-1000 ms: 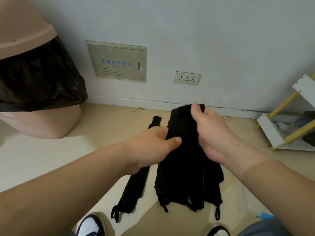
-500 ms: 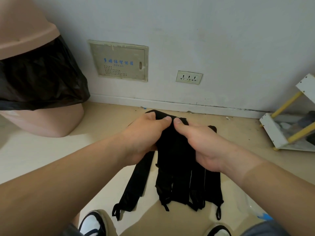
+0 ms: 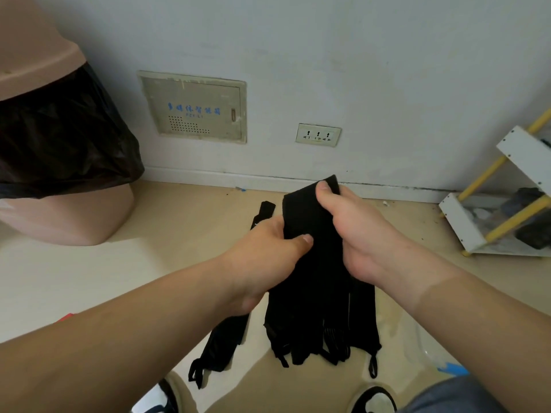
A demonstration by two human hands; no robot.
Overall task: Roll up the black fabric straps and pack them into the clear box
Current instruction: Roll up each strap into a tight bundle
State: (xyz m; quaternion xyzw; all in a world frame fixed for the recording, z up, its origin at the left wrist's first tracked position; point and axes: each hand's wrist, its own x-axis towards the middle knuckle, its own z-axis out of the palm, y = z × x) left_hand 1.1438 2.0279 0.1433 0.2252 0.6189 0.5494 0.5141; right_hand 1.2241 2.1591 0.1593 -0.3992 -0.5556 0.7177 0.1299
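Above the smooth beige floor [image 3: 179, 222], both hands pinch a flat bundle of soft black straps [image 3: 316, 293]: left hand [image 3: 268, 257] at its edge, right hand [image 3: 354, 234] at the top. One loose strap [image 3: 220, 344] lies left.

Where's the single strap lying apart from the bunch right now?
In the head view, the single strap lies on the floor left of the held bunch, passing under the left hand.
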